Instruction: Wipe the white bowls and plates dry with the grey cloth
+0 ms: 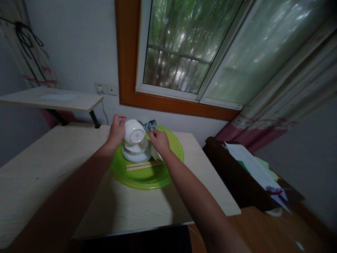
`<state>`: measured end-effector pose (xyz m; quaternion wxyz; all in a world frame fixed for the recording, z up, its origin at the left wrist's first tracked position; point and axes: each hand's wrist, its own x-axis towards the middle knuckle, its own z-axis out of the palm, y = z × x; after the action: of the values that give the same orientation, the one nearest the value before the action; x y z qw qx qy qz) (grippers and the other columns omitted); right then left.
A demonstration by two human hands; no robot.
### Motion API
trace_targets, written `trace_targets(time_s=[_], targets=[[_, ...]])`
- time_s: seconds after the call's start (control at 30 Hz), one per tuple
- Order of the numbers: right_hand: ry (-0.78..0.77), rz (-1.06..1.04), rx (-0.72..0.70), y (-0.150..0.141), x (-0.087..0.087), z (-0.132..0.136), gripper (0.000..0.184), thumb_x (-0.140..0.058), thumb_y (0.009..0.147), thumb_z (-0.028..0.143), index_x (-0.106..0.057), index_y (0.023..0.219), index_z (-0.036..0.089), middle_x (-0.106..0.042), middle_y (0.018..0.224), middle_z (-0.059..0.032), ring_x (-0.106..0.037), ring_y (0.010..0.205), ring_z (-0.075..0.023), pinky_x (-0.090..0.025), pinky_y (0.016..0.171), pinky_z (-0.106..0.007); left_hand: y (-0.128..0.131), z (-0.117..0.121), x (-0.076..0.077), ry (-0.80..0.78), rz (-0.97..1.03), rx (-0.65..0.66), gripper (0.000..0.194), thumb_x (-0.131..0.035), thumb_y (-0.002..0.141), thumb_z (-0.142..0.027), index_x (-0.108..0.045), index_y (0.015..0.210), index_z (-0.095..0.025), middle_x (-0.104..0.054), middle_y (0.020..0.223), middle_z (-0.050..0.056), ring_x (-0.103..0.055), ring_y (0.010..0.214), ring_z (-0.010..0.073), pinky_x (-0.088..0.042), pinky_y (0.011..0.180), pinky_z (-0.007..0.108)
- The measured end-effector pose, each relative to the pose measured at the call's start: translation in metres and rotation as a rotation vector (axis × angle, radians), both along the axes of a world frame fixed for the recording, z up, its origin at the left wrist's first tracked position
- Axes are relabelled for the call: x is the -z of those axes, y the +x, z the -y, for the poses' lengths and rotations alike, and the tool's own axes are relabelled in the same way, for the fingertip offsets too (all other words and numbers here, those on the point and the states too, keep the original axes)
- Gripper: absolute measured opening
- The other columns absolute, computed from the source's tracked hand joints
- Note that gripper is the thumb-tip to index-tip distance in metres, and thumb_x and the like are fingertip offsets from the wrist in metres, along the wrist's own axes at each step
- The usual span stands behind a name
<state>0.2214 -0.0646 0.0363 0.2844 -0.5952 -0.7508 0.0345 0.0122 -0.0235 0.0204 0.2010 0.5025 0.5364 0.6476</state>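
My left hand (117, 130) is closed on the left rim of a white bowl (134, 131), which is tilted so that its underside faces me. In my right hand (159, 140) a grey-blue cloth (150, 125) is pinched, just right of the bowl. Below the held bowl, another white bowl (137, 149) sits on a white plate (137, 157). A further bowl (156, 154) is partly hidden behind my right wrist. Wooden chopsticks (142, 166) lie across the front. All of these are on or over a round green tray (143, 182).
The tray stands on a pale wooden table (205, 175) against the wall below a window (181, 49). A raised shelf (89, 103) on black legs is at the back left. To the right, papers (250, 167) lie on a dark brown piece of furniture (231, 175).
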Motion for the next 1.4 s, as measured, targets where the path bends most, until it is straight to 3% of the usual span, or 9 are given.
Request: trace_targets(time_s=[0.23,0.5,0.77,0.97,1.13,1.4], targets=[[0.003,-0.168,-0.005,0.004,0.003,-0.004,0.038,-0.048,0.093,0.038,-0.074,0.075,0.017,-0.067,0.065,-0.0009,-0.056,0.059,-0.0135,-0.030,0.056,-0.022,-0.002,0.002,-0.002,0.008,-0.037,-0.076,0.020,-0.047,0.090,-0.031,-0.059,0.104,-0.023,-0.059,0.088,0.004,-0.058,0.083,0.0212,-0.049,0.082,0.037],[0.116,-0.235,0.058,0.013,-0.001,-0.003,0.035,-0.044,0.091,0.036,-0.064,0.067,0.019,-0.058,0.060,0.0023,-0.049,0.058,-0.0131,-0.028,0.056,-0.023,-0.007,0.002,-0.003,0.051,-0.037,-0.201,0.017,-0.046,0.092,-0.030,-0.057,0.104,-0.024,-0.060,0.091,0.005,-0.059,0.088,0.0228,-0.047,0.089,0.038],[0.270,-0.342,0.004,0.013,-0.002,-0.002,0.027,-0.048,0.088,0.030,-0.047,0.063,0.022,-0.044,0.061,0.0051,-0.043,0.061,-0.0132,-0.030,0.060,-0.025,-0.006,0.003,-0.003,0.069,-0.040,-0.179,0.016,-0.047,0.093,-0.030,-0.057,0.104,-0.024,-0.061,0.094,0.005,-0.059,0.090,0.0217,-0.047,0.089,0.035],[0.413,-0.463,-0.161,0.012,-0.001,-0.007,0.015,-0.052,0.083,0.023,-0.049,0.069,0.022,-0.047,0.075,0.0019,-0.049,0.074,-0.0159,-0.037,0.068,-0.027,-0.005,0.003,-0.004,0.062,-0.086,-0.185,0.019,-0.043,0.092,-0.025,-0.057,0.106,-0.022,-0.062,0.094,0.005,-0.060,0.090,0.0210,-0.046,0.085,0.034],[0.436,-0.591,-0.119,0.013,0.002,-0.011,0.002,-0.052,0.082,0.021,-0.052,0.080,0.022,-0.054,0.085,-0.0007,-0.052,0.080,-0.0169,-0.042,0.070,-0.027,-0.006,0.003,-0.004,0.069,-0.092,-0.186,0.019,-0.044,0.092,-0.025,-0.057,0.105,-0.022,-0.063,0.096,0.006,-0.060,0.092,0.0213,-0.046,0.085,0.034],[0.452,-0.603,-0.088,0.014,0.003,-0.014,0.004,-0.054,0.083,0.022,-0.055,0.086,0.021,-0.057,0.087,-0.0014,-0.054,0.082,-0.0175,-0.046,0.074,-0.029,-0.006,0.001,-0.003,0.061,-0.081,-0.190,0.019,-0.045,0.092,-0.026,-0.058,0.106,-0.022,-0.062,0.093,0.005,-0.060,0.089,0.0210,-0.047,0.084,0.035]])
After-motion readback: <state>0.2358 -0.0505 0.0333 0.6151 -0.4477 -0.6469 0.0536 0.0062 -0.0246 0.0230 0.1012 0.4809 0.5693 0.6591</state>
